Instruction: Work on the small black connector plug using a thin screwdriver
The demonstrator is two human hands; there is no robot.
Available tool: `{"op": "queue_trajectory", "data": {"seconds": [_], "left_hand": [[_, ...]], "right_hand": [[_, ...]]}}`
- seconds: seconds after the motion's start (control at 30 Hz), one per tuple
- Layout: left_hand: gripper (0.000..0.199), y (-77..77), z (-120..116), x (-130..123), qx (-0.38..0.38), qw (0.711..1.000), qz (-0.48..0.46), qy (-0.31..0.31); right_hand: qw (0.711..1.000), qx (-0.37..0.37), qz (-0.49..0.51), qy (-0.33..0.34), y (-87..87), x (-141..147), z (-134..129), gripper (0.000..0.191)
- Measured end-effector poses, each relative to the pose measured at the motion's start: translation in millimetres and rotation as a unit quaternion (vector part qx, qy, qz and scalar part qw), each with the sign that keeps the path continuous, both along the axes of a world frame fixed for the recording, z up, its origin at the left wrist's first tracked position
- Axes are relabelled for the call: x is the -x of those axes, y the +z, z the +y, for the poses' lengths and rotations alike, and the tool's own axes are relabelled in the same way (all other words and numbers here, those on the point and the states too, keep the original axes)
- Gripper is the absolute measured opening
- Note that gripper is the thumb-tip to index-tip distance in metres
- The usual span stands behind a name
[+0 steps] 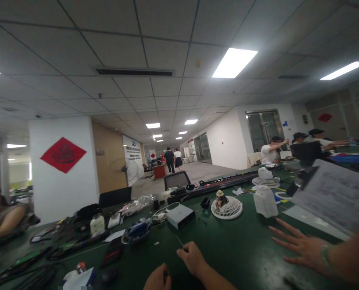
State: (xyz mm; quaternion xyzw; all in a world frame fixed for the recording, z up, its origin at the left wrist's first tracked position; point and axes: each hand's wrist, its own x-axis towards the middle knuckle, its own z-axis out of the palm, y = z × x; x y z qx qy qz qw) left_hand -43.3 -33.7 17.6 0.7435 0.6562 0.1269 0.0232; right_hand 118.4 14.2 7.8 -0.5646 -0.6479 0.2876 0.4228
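My left hand (158,278) is at the bottom edge, its fingers curled closed; what it holds, if anything, is hidden. Just right of it and a little higher, my right hand (193,257) pinches a thin rod (179,241) that points up and to the left. The two hands are apart. Beyond them on the green table (227,249) lies a grey metal box (181,216). A round white fan grille (227,208) with a motor part on it sits farther right.
Another person's spread hand (303,245) rests on the table at right, below a tilted clipboard sheet (333,197). A white plastic jug (265,201) stands near it. Cables (31,274), a blue device (137,231) and a dark mouse (109,275) lie left. Several people are farther back.
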Motion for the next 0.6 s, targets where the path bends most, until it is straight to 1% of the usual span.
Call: {"op": "queue_trajectory", "data": {"seconds": [0.1,0.27,0.43,0.53,0.6], "left_hand": [[0.008,2.0,-3.0,0.6,-0.01,1.0,0.006,0.025],[0.012,4.4,-8.4,0.4,-0.025,0.998,0.028,0.055],[0.02,3.8,-19.7,-3.6,-0.066,0.993,0.049,0.086],[0.028,0.6,-24.5,-2.6,-0.074,0.993,0.046,0.08],[0.038,-2.4,-26.6,0.0,-0.07,0.994,0.04,0.072]], "right_hand": [[1.0,-0.002,-0.011,-0.011,-1.9,2.2,-3.7,0.025],[0.999,-0.008,-0.032,-0.003,-3.6,4.1,-11.8,0.024],[0.998,-0.007,-0.053,0.022,-5.1,2.4,-21.8,0.021],[0.997,-0.012,-0.061,0.036,-10.6,-0.9,-32.2,0.018],[0.997,-0.023,-0.063,0.044,-14.8,-3.6,-39.0,0.018]]}}
